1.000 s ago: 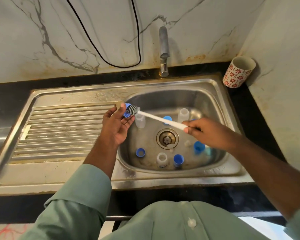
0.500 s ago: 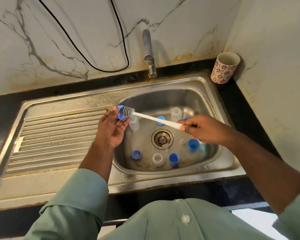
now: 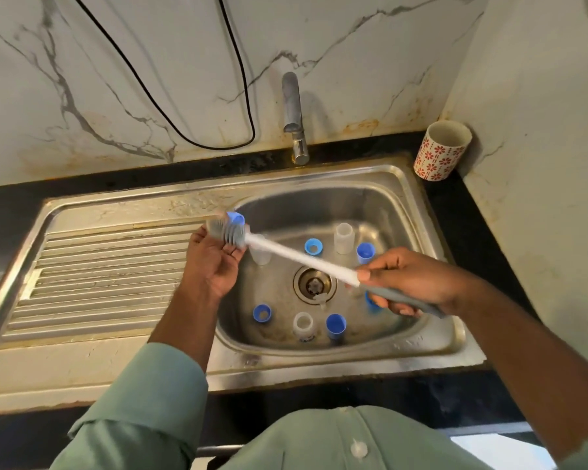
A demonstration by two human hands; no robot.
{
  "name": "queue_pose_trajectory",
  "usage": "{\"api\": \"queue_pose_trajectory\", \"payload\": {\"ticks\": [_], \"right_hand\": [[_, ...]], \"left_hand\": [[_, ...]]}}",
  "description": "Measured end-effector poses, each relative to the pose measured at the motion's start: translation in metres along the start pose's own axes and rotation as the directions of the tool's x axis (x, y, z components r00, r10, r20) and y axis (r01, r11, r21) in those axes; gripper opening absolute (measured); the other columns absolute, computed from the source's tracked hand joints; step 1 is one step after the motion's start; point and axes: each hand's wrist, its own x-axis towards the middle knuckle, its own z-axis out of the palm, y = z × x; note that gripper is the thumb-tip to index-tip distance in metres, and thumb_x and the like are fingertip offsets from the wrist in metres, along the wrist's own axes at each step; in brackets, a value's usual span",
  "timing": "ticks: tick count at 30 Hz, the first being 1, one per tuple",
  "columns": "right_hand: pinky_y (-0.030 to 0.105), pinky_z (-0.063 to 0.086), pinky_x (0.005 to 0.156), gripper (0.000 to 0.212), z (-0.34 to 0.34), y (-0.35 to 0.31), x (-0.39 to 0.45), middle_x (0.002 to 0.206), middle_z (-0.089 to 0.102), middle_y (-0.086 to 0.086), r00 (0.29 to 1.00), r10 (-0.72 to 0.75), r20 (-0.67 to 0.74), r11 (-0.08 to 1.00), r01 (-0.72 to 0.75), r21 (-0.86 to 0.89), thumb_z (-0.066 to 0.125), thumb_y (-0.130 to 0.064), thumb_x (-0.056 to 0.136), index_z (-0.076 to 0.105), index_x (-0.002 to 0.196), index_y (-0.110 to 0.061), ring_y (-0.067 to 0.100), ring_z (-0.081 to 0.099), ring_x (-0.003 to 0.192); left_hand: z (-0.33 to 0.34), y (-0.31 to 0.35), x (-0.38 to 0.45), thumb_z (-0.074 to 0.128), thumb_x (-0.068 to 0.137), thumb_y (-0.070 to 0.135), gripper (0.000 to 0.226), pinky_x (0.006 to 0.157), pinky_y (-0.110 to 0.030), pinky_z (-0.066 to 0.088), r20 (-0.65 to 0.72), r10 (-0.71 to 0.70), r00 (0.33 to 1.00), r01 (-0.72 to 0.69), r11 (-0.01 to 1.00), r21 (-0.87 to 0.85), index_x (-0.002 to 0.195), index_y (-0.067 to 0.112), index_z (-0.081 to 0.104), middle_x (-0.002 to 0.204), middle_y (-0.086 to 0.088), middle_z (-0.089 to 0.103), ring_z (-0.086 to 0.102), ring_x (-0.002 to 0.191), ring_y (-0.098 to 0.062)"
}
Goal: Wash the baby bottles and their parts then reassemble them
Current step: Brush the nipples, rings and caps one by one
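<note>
My left hand [image 3: 214, 262] holds a small blue bottle part [image 3: 235, 218] at its fingertips, over the left rim of the sink basin [image 3: 431, 239]. My right hand [image 3: 411, 283] grips the grey handle of a long white bottle brush [image 3: 299, 257]. Its grey bristle head [image 3: 226, 230] lies against the blue part. In the basin stand clear little bottles [image 3: 344, 238] [image 3: 304, 326] [image 3: 260, 254] and several blue rings and caps [image 3: 313, 247] [image 3: 365, 252] [image 3: 262, 313] [image 3: 335, 325].
A ribbed steel draining board [image 3: 99, 276] lies left of the basin. The tap [image 3: 294, 117] stands behind the basin and no water shows. A red-flowered cup [image 3: 440, 150] sits in the back right corner. A black cable [image 3: 170, 106] hangs on the marble wall. The drain [image 3: 314, 283] is mid-basin.
The brush head has slid further left across the blue part in my left hand. The camera has shifted, so the sink sits slightly lower in view.
</note>
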Motion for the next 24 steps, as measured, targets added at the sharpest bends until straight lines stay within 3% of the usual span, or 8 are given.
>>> {"api": "queue_pose_trajectory", "payload": {"ticks": [1,3,7,10,13,17,21,24], "right_hand": [[0.025,0.032,0.039,0.021,-0.004,0.000,0.005,0.064,0.056,0.007,0.993,-0.035,-0.113,0.999,0.039,0.030,0.053,-0.026,0.099,0.070,0.104,-0.013,0.013,0.039,0.041],[0.025,0.029,0.040,0.022,-0.011,0.001,0.010,0.062,0.054,0.006,0.958,-0.089,-0.271,0.994,0.071,-0.078,0.052,-0.025,0.100,0.068,0.101,-0.011,0.013,0.038,0.040],[0.029,0.033,0.044,0.017,-0.006,0.011,0.003,0.062,0.055,0.005,0.983,-0.081,-0.163,0.985,0.054,-0.166,0.053,-0.028,0.099,0.070,0.103,-0.027,0.015,0.040,0.043],[0.025,0.036,0.042,0.017,0.006,0.008,0.007,0.060,0.054,0.002,0.988,-0.097,-0.123,0.973,0.068,-0.220,0.053,-0.029,0.099,0.068,0.106,-0.035,0.012,0.041,0.042],[0.023,0.035,0.041,0.018,0.011,0.002,0.017,0.061,0.053,0.002,0.985,-0.096,-0.140,0.937,0.043,-0.346,0.053,-0.032,0.099,0.069,0.107,-0.030,0.008,0.041,0.041],[0.024,0.037,0.048,0.024,0.010,-0.006,0.021,0.058,0.057,-0.009,0.963,-0.158,-0.220,0.865,0.027,-0.501,0.054,-0.036,0.098,0.072,0.110,-0.027,0.008,0.047,0.049],[0.025,0.036,0.051,0.030,0.014,-0.022,0.014,0.070,0.060,-0.011,0.942,-0.220,-0.253,0.719,-0.018,-0.694,0.046,-0.041,0.100,0.064,0.121,-0.030,0.009,0.049,0.056],[0.031,0.047,0.065,0.038,0.014,-0.041,0.010,0.099,0.057,-0.006,0.920,-0.322,-0.223,0.388,-0.087,-0.918,0.032,-0.043,0.104,0.043,0.138,-0.031,0.012,0.053,0.075]], "left_hand": [[0.001,-0.004,-0.003,0.068,0.091,0.020,0.023,0.072,-0.032,0.061,-0.014,-0.005,1.000,0.006,1.000,0.013,0.108,0.011,0.055,0.095,-0.007,0.070,0.074,0.084,-0.020],[0.004,-0.006,-0.010,0.060,0.095,0.026,0.019,0.075,-0.032,0.061,-0.036,0.001,0.999,-0.003,0.999,-0.037,0.108,0.012,0.060,0.097,-0.008,0.074,0.074,0.089,-0.022],[0.002,0.005,-0.005,0.062,0.094,0.027,0.034,0.070,-0.032,0.060,-0.112,0.038,0.993,-0.048,0.995,-0.090,0.123,0.010,0.053,0.111,-0.012,0.069,0.075,0.089,-0.022],[0.007,0.004,-0.002,0.067,0.088,0.024,0.028,0.072,-0.032,0.061,-0.131,0.052,0.990,-0.065,0.993,-0.098,0.112,0.014,0.056,0.114,-0.012,0.065,0.074,0.087,-0.020],[0.016,0.000,-0.005,0.070,0.083,0.022,0.033,0.085,-0.035,0.058,-0.100,0.038,0.994,-0.046,0.996,-0.081,0.112,0.015,0.054,0.118,-0.015,0.061,0.069,0.091,-0.024],[0.020,-0.001,-0.004,0.068,0.091,0.018,0.022,0.090,-0.037,0.057,-0.136,0.026,0.990,-0.032,0.999,-0.044,0.109,0.013,0.058,0.125,-0.018,0.063,0.067,0.109,-0.032],[0.018,0.000,0.000,0.073,0.087,0.017,0.050,0.083,-0.037,0.060,-0.219,0.019,0.975,-0.028,0.999,-0.037,0.131,0.004,0.053,0.126,-0.020,0.065,0.070,0.104,-0.031],[0.020,0.006,0.005,0.076,0.085,0.019,0.062,0.073,-0.034,0.061,-0.243,0.009,0.970,-0.017,0.999,-0.030,0.139,0.003,0.049,0.120,-0.020,0.068,0.073,0.097,-0.029]]}}
